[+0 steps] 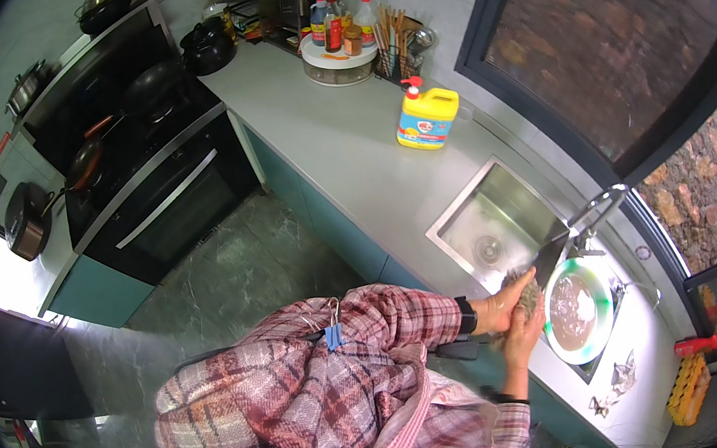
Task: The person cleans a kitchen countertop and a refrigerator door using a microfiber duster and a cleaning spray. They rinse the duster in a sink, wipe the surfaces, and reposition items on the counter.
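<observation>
Both hands press together over the near rim of the steel sink. Between them is a bunched grey-brown cloth or scrubbing pad (529, 295), partly hidden by the fingers. My left hand (497, 309) is on its upper side, with a dark band at the wrist. My right hand (524, 333) grips it from below. A white basin with a green rim (584, 350), holding cloudy, foamy water, sits in the right sink bowl, close beside my right hand. Whether the dark flat surface (550, 260) between hands and faucet is part of the sink, I cannot tell.
The left sink bowl (496, 225) lies beyond my left hand, below a curved faucet (597, 207). A yellow detergent jug (428, 125) stands on the counter (326, 139). Crumpled wrapping (621, 379) and a yellow sponge brush (688, 389) lie to the right. The stove (133, 139) is at far left.
</observation>
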The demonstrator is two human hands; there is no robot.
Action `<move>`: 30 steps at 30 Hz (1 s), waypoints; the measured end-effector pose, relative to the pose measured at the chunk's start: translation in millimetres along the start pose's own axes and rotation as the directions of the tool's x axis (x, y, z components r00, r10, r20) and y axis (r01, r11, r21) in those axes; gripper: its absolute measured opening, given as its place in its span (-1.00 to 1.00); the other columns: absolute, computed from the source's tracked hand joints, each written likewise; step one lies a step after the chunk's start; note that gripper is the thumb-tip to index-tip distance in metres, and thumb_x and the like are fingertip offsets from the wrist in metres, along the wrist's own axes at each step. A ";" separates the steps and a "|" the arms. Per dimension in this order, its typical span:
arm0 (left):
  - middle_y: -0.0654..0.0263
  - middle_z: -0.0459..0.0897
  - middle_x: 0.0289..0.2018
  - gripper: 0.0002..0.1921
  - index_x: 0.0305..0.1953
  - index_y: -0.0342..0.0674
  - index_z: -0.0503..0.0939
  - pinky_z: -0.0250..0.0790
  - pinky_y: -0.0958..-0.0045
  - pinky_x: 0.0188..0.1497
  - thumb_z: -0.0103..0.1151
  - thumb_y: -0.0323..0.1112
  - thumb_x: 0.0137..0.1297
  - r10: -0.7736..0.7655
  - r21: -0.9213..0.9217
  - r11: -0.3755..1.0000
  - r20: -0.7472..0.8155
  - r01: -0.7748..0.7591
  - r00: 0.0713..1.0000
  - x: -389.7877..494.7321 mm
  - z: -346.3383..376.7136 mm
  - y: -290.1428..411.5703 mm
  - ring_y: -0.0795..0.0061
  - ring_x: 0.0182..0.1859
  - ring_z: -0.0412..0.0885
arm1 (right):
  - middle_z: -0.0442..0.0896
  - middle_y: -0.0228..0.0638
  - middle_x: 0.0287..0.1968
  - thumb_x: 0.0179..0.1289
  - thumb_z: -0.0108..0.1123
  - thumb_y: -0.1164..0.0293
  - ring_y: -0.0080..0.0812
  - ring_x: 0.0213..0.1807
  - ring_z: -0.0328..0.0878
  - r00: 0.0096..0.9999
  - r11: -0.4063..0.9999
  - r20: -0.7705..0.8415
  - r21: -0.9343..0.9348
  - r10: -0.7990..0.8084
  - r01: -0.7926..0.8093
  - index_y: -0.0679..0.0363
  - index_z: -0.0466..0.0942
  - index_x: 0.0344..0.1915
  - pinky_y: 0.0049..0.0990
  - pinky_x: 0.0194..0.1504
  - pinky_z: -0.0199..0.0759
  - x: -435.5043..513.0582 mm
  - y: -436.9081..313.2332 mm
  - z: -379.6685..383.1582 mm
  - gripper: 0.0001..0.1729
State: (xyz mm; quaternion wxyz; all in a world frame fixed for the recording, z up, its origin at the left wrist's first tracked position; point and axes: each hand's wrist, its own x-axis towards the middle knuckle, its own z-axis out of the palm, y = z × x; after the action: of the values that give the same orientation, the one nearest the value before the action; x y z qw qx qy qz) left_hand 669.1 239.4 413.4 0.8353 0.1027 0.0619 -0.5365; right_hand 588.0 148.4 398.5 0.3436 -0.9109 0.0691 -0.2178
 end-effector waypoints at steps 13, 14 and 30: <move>0.18 0.68 0.08 -0.61 0.15 -0.22 0.55 0.38 0.08 0.33 0.11 -0.12 0.46 0.040 -0.213 0.975 -0.124 -0.066 0.991 152.9 -14.7 -82.9 0.21 0.13 0.62 | 0.35 0.03 0.43 0.44 -0.05 0.33 0.00 0.47 0.23 0.980 0.980 -0.139 0.153 0.145 -0.124 0.26 0.43 0.35 -0.12 0.49 -0.02 36.1 131.9 -84.7 -0.47; 0.16 0.66 0.13 -0.63 0.18 -0.24 0.54 0.36 0.05 0.35 0.09 -0.17 0.48 0.037 -0.226 0.972 -0.090 -0.056 0.995 164.2 -13.4 -86.1 0.16 0.16 0.61 | 0.35 -0.02 0.43 0.40 -0.03 0.35 -0.06 0.46 0.26 0.941 0.869 -0.116 0.432 0.318 -0.241 0.24 0.37 0.40 -0.16 0.48 0.04 33.5 142.6 -89.6 -0.41; 0.22 0.60 0.23 -0.43 0.29 -0.17 0.45 0.42 0.08 0.29 -0.11 0.16 0.55 -0.174 0.304 0.935 -0.050 0.181 0.983 267.5 -1.7 -75.8 0.30 0.22 0.58 | 0.69 -0.22 -0.04 -0.10 0.12 0.60 -0.39 -0.07 0.63 0.958 0.831 0.068 0.482 0.279 -0.276 0.45 0.55 0.10 -0.46 0.06 0.50 86.8 210.7 -221.0 -0.38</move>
State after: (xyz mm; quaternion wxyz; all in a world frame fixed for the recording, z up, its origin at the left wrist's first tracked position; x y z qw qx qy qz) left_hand 711.6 -27.1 346.7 0.7565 0.2313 -0.0043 -0.6117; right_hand 572.6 -166.2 438.4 0.5895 -0.7746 0.1442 -0.1782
